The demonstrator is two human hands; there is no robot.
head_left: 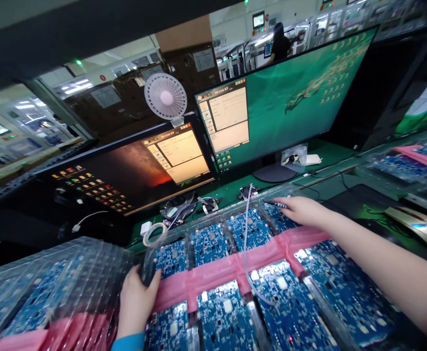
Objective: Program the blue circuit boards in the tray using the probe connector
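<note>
Before two monitors (288, 105), a clear tray (213, 216) of blue circuit boards (226, 317) is being flanked at left by the left hand (136, 298), whose grip cannot be told. By the right hand (303, 211), a slim dark tool (277, 204) is being pinched above the far-right board.

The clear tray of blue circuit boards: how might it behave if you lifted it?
The clear tray might flex, its plastic walls looking thin. The circuit boards, in two rows, probably add weight. Their exposed components look fragile if knocked.
</note>
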